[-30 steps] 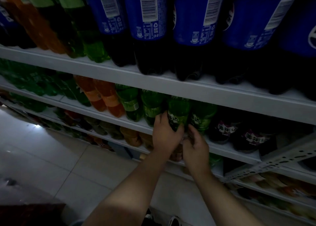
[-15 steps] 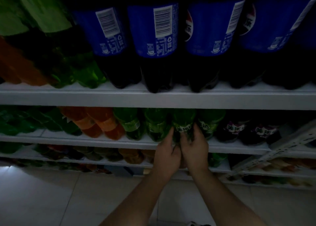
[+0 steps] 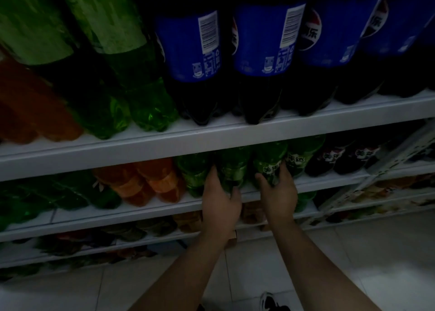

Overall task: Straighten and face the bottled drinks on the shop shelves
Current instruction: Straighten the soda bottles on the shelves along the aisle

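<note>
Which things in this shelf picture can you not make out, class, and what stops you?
Head view:
- Caps of the blue-label bottles: cut off by the top edge.
- Label of the left green bottle, gripped by the left hand: too dark to read.
- Base of the right green bottle: hidden behind the right hand.
- Bottom-shelf bottles: blurred and dark.
- Shoe: cut by the bottom edge.

left green plastic bottle (image 3: 231,169) | upright, front of white shelf (image 3: 153,210) | right green plastic bottle (image 3: 270,162) | upright, just beside, white lettering facing out
</note>
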